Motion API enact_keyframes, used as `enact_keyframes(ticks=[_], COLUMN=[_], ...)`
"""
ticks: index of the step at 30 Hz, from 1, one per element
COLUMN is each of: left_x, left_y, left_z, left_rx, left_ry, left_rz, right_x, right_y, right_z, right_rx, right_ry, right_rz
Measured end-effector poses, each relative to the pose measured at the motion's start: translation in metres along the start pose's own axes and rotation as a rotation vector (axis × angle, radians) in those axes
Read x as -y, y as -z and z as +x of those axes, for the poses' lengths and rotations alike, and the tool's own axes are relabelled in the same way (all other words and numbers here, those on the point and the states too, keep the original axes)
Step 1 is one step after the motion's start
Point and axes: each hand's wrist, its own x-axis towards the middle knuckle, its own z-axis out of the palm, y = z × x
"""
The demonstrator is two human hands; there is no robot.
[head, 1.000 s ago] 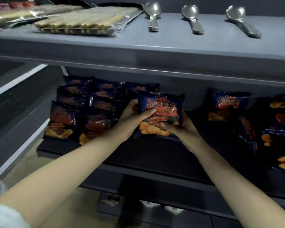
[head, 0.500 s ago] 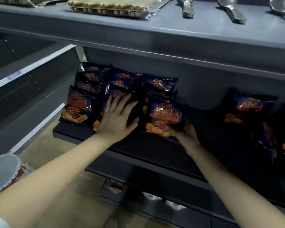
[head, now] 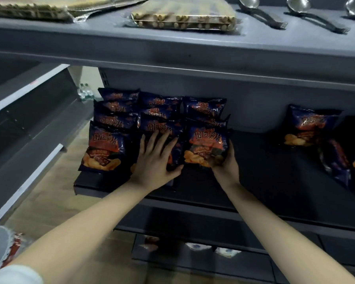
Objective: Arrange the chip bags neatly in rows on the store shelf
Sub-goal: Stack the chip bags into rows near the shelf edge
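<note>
Shifted off the bag (head: pixel 207 144) onto its neighbour (head: pixel 162 128): left hand (head: pixel 155 160), fingers spread flat. Shelf (head: pixel 264 177) left end packed with rows (head: pixel 119 111); bag at third row's front, lower corner clamped in right hand's (head: pixel 226 167) curled fingers.

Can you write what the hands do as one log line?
left hand: flat on middle-row front dark-blue foil chip bag | right hand: grips right-row front chip bag | black shelf: loose bags at right
</note>
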Motion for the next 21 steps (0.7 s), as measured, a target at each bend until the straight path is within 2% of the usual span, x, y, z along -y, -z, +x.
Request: enact_keyframes(ticks=[5, 8, 21], left_x=[0.002, 0.002, 0.006], left_y=[-0.007, -0.008, -0.012], left_z=[0.002, 0.001, 0.001], left_rx=[-0.027, -0.047, -0.071], left_ry=[-0.018, -0.027, -0.055], left_rz=[-0.001, 0.000, -0.011], right_x=[-0.003, -0.006, -0.006], right_y=[-0.003, -0.005, -0.010], right_z=[-0.006, -0.012, -0.017], right_rx=[-0.138, -0.213, -0.215], right_ry=[0.056, 0.115, 0.077], right_rz=[-0.149, -0.099, -0.178])
